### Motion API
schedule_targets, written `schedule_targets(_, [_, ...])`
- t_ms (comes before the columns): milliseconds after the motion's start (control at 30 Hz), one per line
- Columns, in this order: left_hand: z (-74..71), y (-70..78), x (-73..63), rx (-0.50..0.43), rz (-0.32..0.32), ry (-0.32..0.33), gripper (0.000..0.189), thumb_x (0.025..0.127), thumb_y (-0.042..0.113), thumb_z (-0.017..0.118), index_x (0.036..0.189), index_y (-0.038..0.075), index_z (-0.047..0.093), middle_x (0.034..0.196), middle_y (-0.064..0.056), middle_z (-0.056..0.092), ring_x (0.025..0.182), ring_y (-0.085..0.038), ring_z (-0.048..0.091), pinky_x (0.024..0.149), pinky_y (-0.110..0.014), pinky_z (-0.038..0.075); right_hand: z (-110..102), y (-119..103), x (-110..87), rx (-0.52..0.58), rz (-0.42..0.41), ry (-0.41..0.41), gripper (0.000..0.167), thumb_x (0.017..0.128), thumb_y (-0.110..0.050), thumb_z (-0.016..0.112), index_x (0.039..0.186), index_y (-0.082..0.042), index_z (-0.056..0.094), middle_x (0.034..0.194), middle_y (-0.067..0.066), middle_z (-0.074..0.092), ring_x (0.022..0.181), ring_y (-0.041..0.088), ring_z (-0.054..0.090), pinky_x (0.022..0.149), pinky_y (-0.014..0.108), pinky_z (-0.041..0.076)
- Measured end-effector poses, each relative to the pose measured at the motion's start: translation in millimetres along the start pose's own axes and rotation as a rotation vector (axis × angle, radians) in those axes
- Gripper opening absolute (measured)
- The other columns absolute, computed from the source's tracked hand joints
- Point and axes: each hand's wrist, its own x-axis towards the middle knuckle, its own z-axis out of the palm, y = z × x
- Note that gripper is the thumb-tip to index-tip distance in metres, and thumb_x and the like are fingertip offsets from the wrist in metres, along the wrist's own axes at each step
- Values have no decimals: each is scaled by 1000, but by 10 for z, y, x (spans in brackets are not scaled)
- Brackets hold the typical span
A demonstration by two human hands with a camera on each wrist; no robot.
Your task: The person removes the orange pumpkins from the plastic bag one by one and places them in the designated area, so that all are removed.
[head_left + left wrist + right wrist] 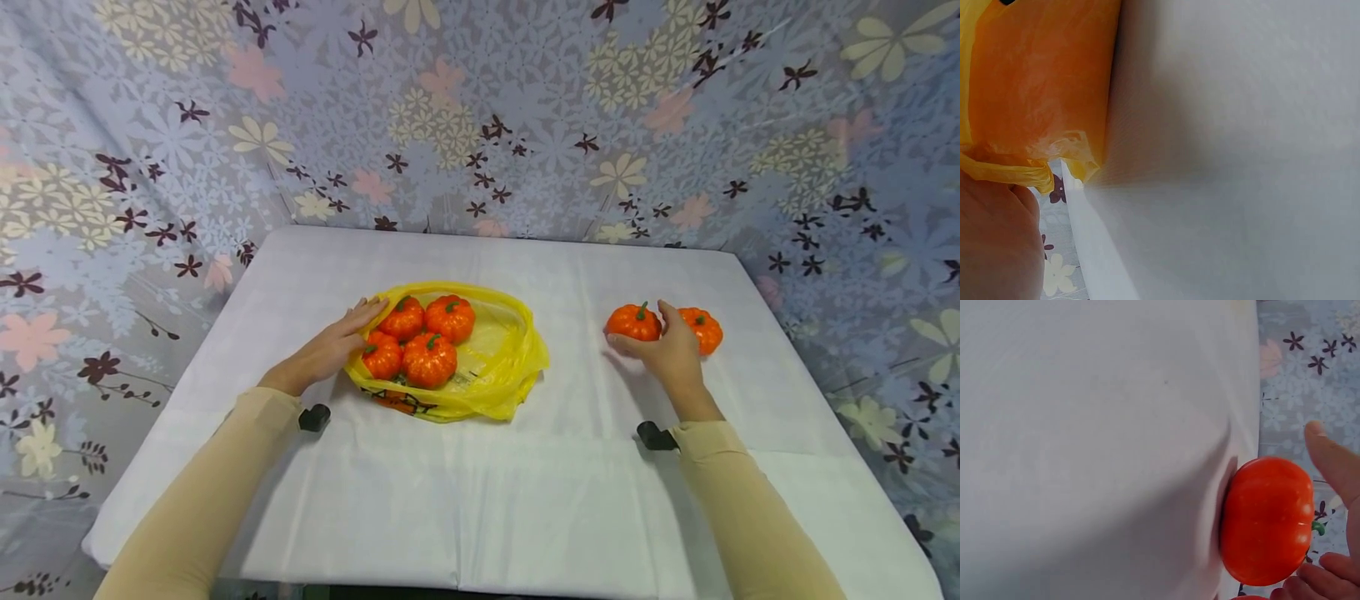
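Note:
A yellow plastic bag [491, 392] lies spread open on the white-covered table, with several small orange pumpkins [430, 361] grouped in its left half. My left hand [330, 346] rests against the bag's left rim, fingers stretched along it. In the left wrist view, the bag's gathered edge [1007, 174] overlaps the hand, and its fingertips are hidden. Over to the right, my right hand [671, 350] is at a pumpkin [632, 322] with a green stem. In the right wrist view, the thumb stands away from that pumpkin [1267, 522], while the other fingertips are close below it.
Another pumpkin [702, 331] sits just right of the right hand, partly behind it. The white cloth [540, 500] covers the table to its edges. Flowered fabric [480, 117] hangs behind and at both sides. A black wrist device [657, 436] shows at each cuff.

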Motion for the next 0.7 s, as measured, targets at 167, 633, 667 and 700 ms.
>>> schedule_targets(167, [-3,-3,-4,4,-3,-2,69,97,15,37,162,28,21,168,5,7,153,-22,-6,119,-58,-5,-3,-92,-16,-21,-67,32,110,78,-44,86,160,-5,24,160,24,29,142,45,33,112,60,32])
schedule_targets(633, [-3,-3,-6,27,15,-6,68,96,15,34,162,26,21,168,2,7,153,-23,-5,120,-57,-4,67,-277,-49,-59,-210,97,113,69,-53,89,157,-8,34,158,16,37,144,38,33,114,56,31])
schedule_targets(667, [-5,-1,-3,28,15,-7,68,96,15,34,162,26,20,168,2,6,153,-23,-6,119,-57,-5,74,-293,-54,-54,-217,92,114,69,-53,89,157,-8,34,158,16,37,144,39,33,113,56,32])
schedule_targets(700, [-7,0,0,27,14,-9,68,96,15,34,162,26,20,169,1,6,153,-23,-6,119,-57,-5,80,-306,-60,-50,-220,83,114,69,-54,89,158,-8,34,159,16,36,144,39,33,113,57,32])
